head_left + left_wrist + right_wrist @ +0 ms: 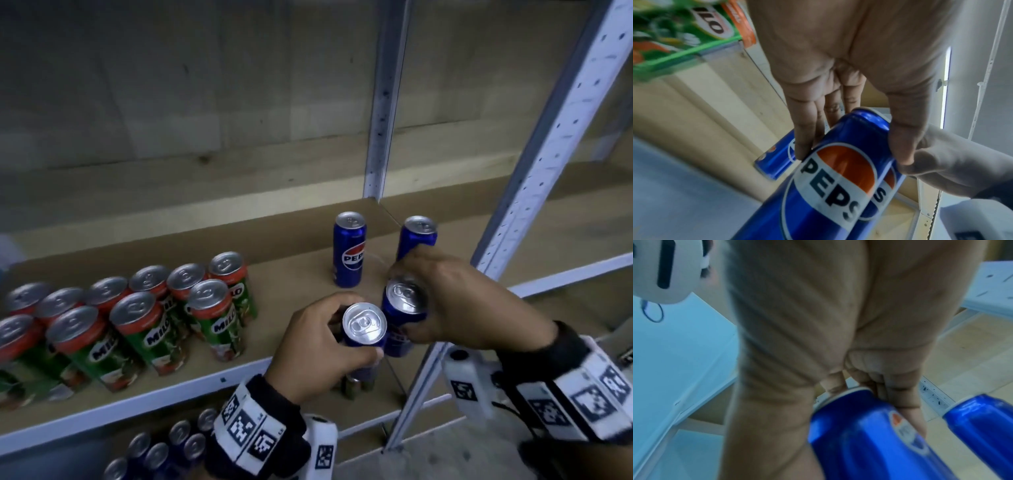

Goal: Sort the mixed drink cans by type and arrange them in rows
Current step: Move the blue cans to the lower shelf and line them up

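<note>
My left hand grips a blue Pepsi can by its upper rim, above the shelf's front edge; in the left wrist view thumb and fingers pinch that Pepsi can. Beside it my right hand holds a second blue Pepsi can, also near its top. Two more Pepsi cans stand upright on the shelf, one behind my hands and one partly hidden by my right hand. Several green and red Milo cans stand in rows at the left.
The brown shelf board has a white metal front rail. Perforated white uprights rise at the right. Several more blue cans sit on the shelf below, by my left wrist.
</note>
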